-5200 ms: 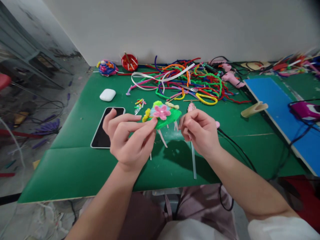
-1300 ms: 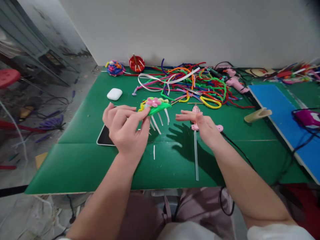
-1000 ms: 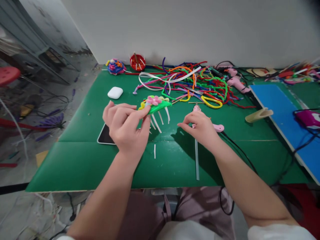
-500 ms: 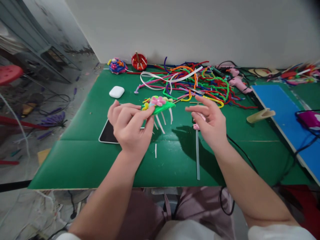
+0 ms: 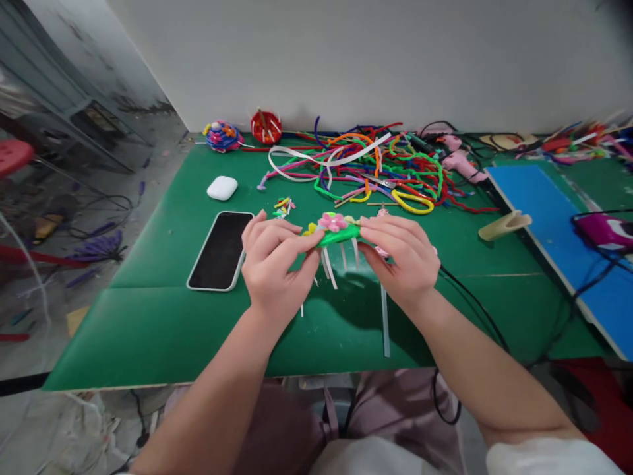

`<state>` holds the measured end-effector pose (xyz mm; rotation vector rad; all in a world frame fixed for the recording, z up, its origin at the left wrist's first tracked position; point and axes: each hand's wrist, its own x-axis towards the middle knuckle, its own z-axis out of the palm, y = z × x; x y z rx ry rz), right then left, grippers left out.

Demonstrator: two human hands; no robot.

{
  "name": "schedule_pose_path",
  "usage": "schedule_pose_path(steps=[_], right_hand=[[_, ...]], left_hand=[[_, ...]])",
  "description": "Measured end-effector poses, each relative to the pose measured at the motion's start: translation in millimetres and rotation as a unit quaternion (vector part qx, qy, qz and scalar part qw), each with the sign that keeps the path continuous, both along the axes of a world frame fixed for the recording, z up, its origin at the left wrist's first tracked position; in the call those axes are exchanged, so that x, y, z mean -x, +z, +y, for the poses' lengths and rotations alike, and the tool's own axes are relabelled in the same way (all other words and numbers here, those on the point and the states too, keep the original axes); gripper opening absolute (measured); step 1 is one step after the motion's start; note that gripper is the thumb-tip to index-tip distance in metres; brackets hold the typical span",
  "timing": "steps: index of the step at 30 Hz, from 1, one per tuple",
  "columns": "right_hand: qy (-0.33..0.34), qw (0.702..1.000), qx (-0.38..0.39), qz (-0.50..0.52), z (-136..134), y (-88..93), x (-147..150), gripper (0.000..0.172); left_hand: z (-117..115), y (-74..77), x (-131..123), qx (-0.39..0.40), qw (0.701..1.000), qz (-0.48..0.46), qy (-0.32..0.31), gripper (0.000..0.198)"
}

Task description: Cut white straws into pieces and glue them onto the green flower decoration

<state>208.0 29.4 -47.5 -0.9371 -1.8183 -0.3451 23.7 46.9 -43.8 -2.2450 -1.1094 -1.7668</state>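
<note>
A green craft piece (image 5: 340, 236) with pink and yellow flowers on top and thin white strips hanging below is held up between both hands, above the green table. My left hand (image 5: 277, 260) pinches its left end between thumb and fingers. At its right end my right hand (image 5: 401, 258) grips it, thumb below and fingers above. Partly hidden behind my right hand is a pink glue gun, with a clear glue stick (image 5: 385, 323) pointing toward the table's front edge.
A phone (image 5: 221, 252) and a white case (image 5: 222, 188) lie left on the green table (image 5: 163, 336). Behind are tangled pipe cleaners (image 5: 346, 161), yellow-handled scissors (image 5: 413, 202) and two round craft pieces. A bamboo piece (image 5: 504, 225) and a blue board (image 5: 548, 224) are at right.
My right hand has moved left and closed on the craft piece's right end. The craft piece and my left hand have shifted right and slightly down, uncovering the phone.
</note>
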Motion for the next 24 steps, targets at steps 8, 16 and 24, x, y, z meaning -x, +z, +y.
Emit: schedule_pose_path(steps=[8,16,24], right_hand=[[0.022,1.0,-0.019,0.004,-5.9,4.4,0.3,0.034],[0.029,0.999,-0.026,0.008,-6.2,3.2,-0.3,0.035],[0.019,1.0,-0.004,0.021,-7.1,2.5,0.8,0.031]], left_hand=[[-4.5,-0.4,-4.5,0.014,1.0,0.008,-0.013,0.018],[-5.8,0.6,-5.4,0.02,1.0,0.011,-0.018,0.018],[-6.0,0.5,-5.7,0.018,1.0,0.018,-0.006,0.015]])
